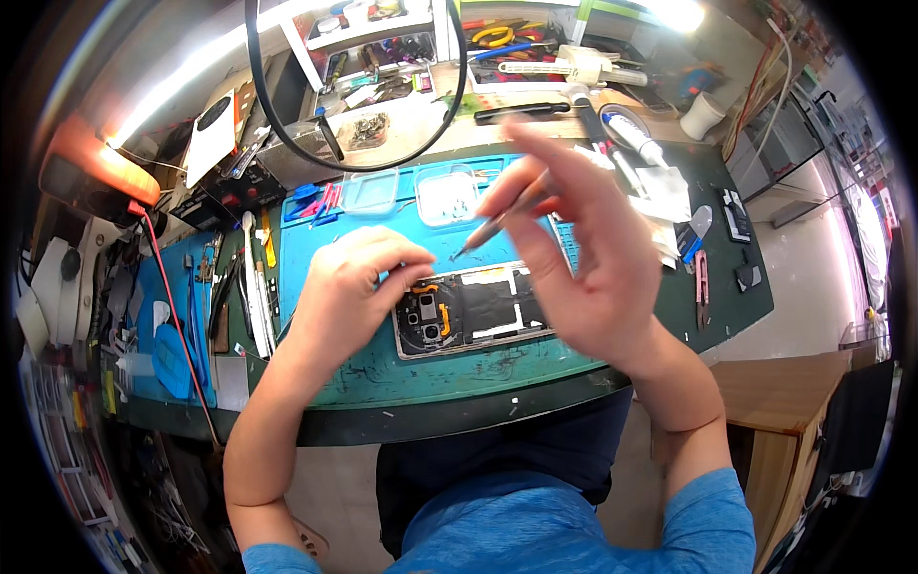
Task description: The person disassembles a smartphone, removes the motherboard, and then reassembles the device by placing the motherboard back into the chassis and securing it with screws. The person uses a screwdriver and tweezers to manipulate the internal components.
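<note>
An opened phone lies crosswise on the blue-green work mat, its camera block at the left end and orange strips beside the lenses. At its upper left edge, my left hand has thumb and forefinger pressed together; whatever is between them, if anything, is hidden. Above the phone's right part, my right hand grips a slim pointed tool that resembles tweezers. Its tip points down and left, close to the left fingertips but apart from them. The right hand covers the phone's right end.
Behind the phone stand two clear plastic trays, one holding small parts. A black cable loop hangs at the upper left. An orange meter with a red lead is on the left. Pink-handled pliers lie at the right.
</note>
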Demonstrator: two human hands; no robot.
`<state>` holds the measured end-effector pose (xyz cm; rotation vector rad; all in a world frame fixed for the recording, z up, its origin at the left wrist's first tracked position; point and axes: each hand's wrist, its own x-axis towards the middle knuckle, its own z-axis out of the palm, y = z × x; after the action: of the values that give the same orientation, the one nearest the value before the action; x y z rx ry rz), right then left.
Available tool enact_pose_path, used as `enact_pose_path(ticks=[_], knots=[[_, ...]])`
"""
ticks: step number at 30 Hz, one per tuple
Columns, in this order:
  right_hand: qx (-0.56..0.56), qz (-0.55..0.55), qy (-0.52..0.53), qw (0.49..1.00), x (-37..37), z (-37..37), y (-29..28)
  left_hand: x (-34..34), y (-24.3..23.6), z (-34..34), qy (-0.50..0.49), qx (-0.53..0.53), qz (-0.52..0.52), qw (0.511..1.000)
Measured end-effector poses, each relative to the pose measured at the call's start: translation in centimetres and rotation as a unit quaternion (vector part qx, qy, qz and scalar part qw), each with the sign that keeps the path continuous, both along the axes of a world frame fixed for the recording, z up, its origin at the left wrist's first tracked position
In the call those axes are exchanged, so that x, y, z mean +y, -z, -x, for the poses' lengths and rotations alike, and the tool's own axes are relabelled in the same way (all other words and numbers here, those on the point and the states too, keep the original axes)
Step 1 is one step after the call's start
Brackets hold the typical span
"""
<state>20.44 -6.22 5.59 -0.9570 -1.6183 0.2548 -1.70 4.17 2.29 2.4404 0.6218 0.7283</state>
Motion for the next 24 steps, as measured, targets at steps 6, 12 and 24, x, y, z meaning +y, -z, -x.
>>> enact_pose_path(ticks=[6,12,24], knots=[[-0.010,0.081,0.198,0.977,-2.0,-5.7,-1.8,3.5,1.1,-3.7,-0.005,0.041,-0.155,0.987],[-0.153,0.285,0.263,0.909,-5.2,-9.3,1.6,4.6,1.6,-4.9,-0.032,0.066,-0.155,0.985],[-0.398,0.231,0.354,0.814,-4.8,-5.9,5.5,-2.1,-2.2,-2.6,0.225,0.115,-0.004,0.967]])
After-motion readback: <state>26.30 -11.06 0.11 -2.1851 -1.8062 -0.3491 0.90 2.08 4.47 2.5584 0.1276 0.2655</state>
